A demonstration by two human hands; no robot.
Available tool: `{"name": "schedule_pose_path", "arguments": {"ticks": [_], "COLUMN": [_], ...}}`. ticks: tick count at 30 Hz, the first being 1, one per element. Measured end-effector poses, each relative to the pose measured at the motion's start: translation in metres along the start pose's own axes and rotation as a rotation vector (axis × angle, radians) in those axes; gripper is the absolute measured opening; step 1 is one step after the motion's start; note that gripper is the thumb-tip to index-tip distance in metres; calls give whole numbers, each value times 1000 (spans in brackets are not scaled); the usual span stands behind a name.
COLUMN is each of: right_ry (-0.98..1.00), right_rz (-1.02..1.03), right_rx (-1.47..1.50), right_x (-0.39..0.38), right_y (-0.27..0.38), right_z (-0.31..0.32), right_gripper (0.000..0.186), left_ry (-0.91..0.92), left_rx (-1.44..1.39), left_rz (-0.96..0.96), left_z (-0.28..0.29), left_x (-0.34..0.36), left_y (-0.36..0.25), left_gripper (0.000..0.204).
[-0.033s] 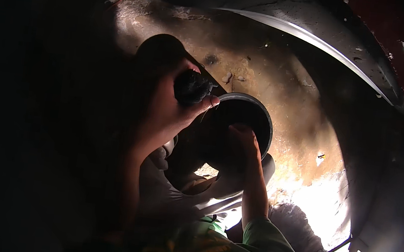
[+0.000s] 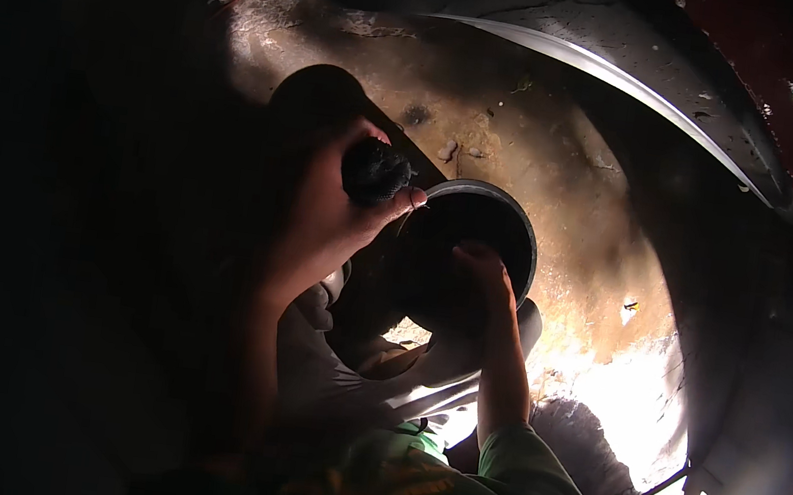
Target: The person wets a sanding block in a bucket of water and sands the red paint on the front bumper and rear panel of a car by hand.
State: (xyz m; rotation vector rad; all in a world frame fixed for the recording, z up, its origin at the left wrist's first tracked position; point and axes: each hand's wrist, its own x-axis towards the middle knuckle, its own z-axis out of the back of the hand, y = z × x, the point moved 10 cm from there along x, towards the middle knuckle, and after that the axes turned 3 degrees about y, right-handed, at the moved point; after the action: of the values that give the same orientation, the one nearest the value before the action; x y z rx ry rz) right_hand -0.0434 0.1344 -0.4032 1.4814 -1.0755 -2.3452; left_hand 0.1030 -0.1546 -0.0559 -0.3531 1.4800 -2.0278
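Note:
My left hand (image 2: 328, 221) is wrapped round a black, rough-textured bundle (image 2: 376, 172), its thumb pointing toward the bucket. Thin strands stick out by that thumb. To the right stands a dark round bucket (image 2: 530, 244) with a grey rim, close in front of my legs. Inside its opening is my right hand (image 2: 486, 266), with the fingers curled. Deep shadow hides the bucket's contents and whatever those fingers may hold.
Behind my left hand lies a dark, round-ended shape (image 2: 322, 90). The dirt ground (image 2: 578, 220) has small stones on it. A curved dark panel with a bright edge (image 2: 579, 54) overhangs the upper right. Deep shadow covers the left side.
My left hand and the black bundle have shifted very slightly left. My right hand has barely moved inside the bucket.

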Motion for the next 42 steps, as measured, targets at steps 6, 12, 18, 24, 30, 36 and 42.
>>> {"name": "schedule_pose_path", "arguments": {"ticks": [6, 12, 18, 24, 30, 36, 42], "right_ry": [183, 94, 285, 294, 302, 519, 492], "right_rz": [197, 162, 142, 125, 59, 102, 83], "right_rx": [-90, -647, -732, -620, -811, -826, -829], "right_x": [10, 57, 59, 60, 87, 84, 81], "right_y": [0, 12, -38, -31, -56, -95, -109], "right_z": [-11, -62, -66, -65, -70, -140, -79], "right_gripper": [39, 37, 38, 39, 39, 40, 41], "left_ry": [-55, -78, -54, -79, -17, -33, 0], "left_rx": [15, -13, -113, 2, -43, 74, 19], "left_rz": [21, 41, -28, -74, -78, -74, -23], "left_z": [27, 37, 28, 29, 15, 20, 16], "left_x": [-11, -37, -35, -35, -44, -46, -33], "left_y": [8, 28, 14, -3, -7, 2, 17], "left_gripper": [30, 30, 31, 33, 36, 36, 36]}}
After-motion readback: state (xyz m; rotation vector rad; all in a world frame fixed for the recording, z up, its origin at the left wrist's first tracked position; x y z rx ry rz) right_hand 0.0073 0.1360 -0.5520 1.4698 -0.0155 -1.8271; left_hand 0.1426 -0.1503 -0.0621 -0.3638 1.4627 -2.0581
